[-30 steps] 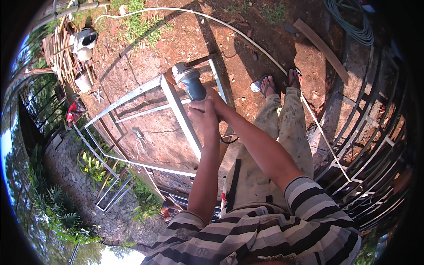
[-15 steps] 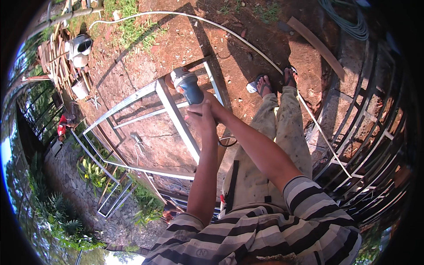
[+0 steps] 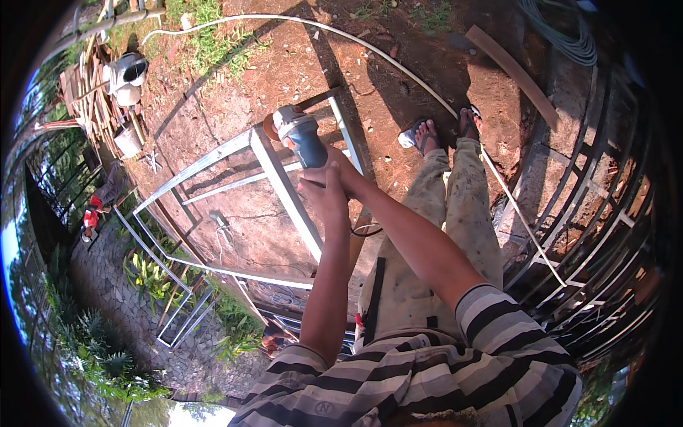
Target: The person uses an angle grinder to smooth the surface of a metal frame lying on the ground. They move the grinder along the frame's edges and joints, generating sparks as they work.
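is looking downward from the person's head | is facing left hand [image 3: 329, 189] and right hand [image 3: 342, 169] near the middle, reddish ground [image 3: 385, 158] beyond | is taking striped shirt [image 3: 427, 370] from close, at lower edge | is reaching distant greenery [image 3: 96, 341] at left

At the upper left, a heap of wood strips [image 3: 92, 99] beside a whitish bucket [image 3: 128, 141] on reddish soil [image 3: 284, 64]. Across the top, a slim pale tube [image 3: 320, 25], curving past green weeds [image 3: 224, 46]. At the upper right, a blue-green coil [image 3: 575, 51] near a brown plank [image 3: 512, 75]. At far left, a person in red [image 3: 91, 217] near crazy paving [image 3: 103, 274], with yellow-green plants [image 3: 149, 276] alongside.
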The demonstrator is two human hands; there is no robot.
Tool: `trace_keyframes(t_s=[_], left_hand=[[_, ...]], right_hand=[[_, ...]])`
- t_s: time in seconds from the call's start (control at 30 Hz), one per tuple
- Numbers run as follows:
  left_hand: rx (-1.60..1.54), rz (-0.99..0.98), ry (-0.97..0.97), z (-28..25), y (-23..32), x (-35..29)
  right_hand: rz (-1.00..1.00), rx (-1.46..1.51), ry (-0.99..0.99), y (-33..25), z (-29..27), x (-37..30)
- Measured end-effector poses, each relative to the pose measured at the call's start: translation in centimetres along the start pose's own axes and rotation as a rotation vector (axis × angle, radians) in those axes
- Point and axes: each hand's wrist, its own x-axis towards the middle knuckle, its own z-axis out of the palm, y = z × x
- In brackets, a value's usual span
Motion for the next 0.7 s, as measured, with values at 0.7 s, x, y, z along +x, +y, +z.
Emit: trace_keyframes(t_s=[0.7], left_hand=[[-0.259, -0.015, -0.132, 0.2, 1.0, -0.6]], right_hand=[[0.064, -0.134, -0.017, -1.2, -1.2, 0.1]])
